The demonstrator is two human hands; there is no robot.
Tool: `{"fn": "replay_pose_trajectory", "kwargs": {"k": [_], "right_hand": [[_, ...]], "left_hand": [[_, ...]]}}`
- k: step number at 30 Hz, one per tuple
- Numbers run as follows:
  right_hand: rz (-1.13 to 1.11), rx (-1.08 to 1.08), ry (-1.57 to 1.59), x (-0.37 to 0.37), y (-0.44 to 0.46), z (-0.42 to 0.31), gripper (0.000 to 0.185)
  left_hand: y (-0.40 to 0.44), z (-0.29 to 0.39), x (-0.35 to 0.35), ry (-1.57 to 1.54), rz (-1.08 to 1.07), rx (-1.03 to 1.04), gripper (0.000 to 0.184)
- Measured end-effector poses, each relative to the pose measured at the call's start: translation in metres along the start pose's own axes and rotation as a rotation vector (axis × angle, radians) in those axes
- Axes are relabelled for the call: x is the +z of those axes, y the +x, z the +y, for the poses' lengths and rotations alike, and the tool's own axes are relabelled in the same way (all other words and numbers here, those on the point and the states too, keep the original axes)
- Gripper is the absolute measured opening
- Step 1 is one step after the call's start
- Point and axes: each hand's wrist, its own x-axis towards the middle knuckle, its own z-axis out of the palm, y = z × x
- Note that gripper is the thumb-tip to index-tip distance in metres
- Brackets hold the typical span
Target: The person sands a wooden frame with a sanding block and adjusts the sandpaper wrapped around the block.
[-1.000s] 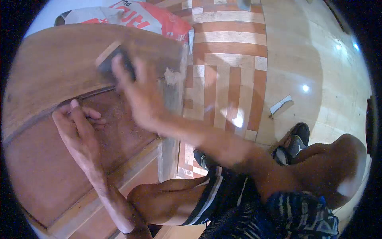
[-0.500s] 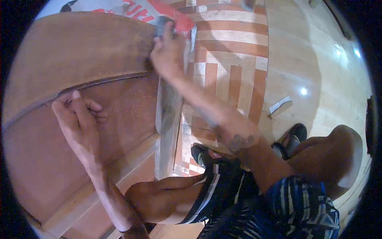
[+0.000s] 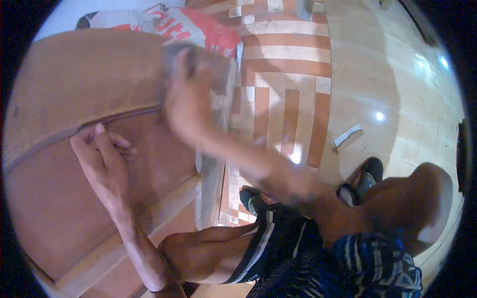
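Observation:
My right hand [image 3: 190, 102], smeared by motion, is closed around a grey block [image 3: 174, 55], perhaps a sanding block. The block lies against the curved brown wooden rail [image 3: 89, 74] near its right end. Loosely curled, my left hand [image 3: 104, 159] is at the rail's lower edge, in front of the recessed reddish-brown panel [image 3: 159, 144]. Its thumb points up to the edge, and its fingers are bent and apart with nothing seen in them. Parts of those fingers are hidden behind the hand.
A red and white printed bag [image 3: 213, 36] lies behind the rail. A pale upright post [image 3: 208, 184] bounds the panel on the right. Striped floor tiles [image 3: 278, 69] meet plain cream ones, where a small whitish piece [image 3: 348, 136] lies. My legs and feet are close by.
My right hand has moved the grey block left and down along the rail, away from its right end. My left hand stays at the rail's edge. The view has shifted slightly.

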Motion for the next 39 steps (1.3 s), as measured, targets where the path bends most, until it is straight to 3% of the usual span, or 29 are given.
{"fn": "replay_pose_trajectory", "kwargs": {"k": [1, 3, 5, 10, 15, 17, 19, 22, 24, 27, 29, 31, 33, 36, 39], "right_hand": [[0.028, -0.138, -0.102, 0.003, -0.025, -0.017, 0.065], [0.143, -0.367, -0.019, 0.007, -0.038, -0.016, 0.063], [0.169, -0.358, 0.03, 0.013, -0.034, -0.003, 0.063], [0.007, 0.328, 0.195, 0.006, 0.053, 0.044, 0.064], [0.165, -0.35, 0.067, 0.015, -0.029, 0.0, 0.059], [0.225, -0.387, 0.022, 0.02, -0.019, 0.013, 0.06], [0.237, -0.183, 0.064, 0.022, 0.027, 0.044, 0.063], [0.014, 0.303, 0.247, 0.001, 0.054, 0.041, 0.071], [0.039, -0.028, 0.0, 0.017, -0.001, 0.011, 0.063], [0.043, -0.297, 0.177, 0.009, -0.043, -0.019, 0.063], [0.061, -0.183, 0.139, 0.017, -0.002, 0.017, 0.062], [0.0, 0.113, 0.221, 0.015, 0.039, 0.041, 0.057], [0.129, 0.209, 0.17, 0.015, 0.064, 0.063, 0.053], [0.162, -0.174, -0.093, 0.007, -0.012, -0.013, 0.06], [0.195, -0.442, 0.079, 0.009, -0.035, -0.021, 0.064]], "left_hand": [[0.001, 0.003, 0.0, -0.03, -0.004, -0.008, 0.022], [-0.001, 0.01, 0.0, -0.081, -0.023, -0.036, 0.021], [0.0, 0.009, -0.001, -0.05, -0.032, -0.051, 0.02], [-0.01, 0.008, -0.004, -0.061, -0.016, -0.042, 0.021], [-0.001, 0.006, 0.001, -0.108, -0.003, -0.075, 0.02], [0.003, 0.008, 0.0, -0.049, -0.019, -0.066, 0.019], [0.0, 0.006, -0.001, -0.04, -0.02, -0.056, 0.019], [-0.007, 0.005, -0.001, -0.082, -0.012, -0.054, 0.019], [-0.004, 0.002, -0.002, -0.091, -0.018, -0.108, 0.019], [-0.001, 0.013, 0.0, -0.056, -0.027, -0.051, 0.02], [0.0, 0.01, 0.001, -0.052, -0.026, -0.078, 0.02], [-0.004, 0.008, 0.0, -0.063, -0.002, -0.075, 0.019], [-0.009, 0.01, 0.003, -0.078, 0.006, -0.02, 0.019], [-0.007, 0.016, 0.001, -0.069, -0.011, -0.072, 0.018], [-0.001, 0.009, 0.003, -0.093, 0.002, -0.04, 0.018]]}}
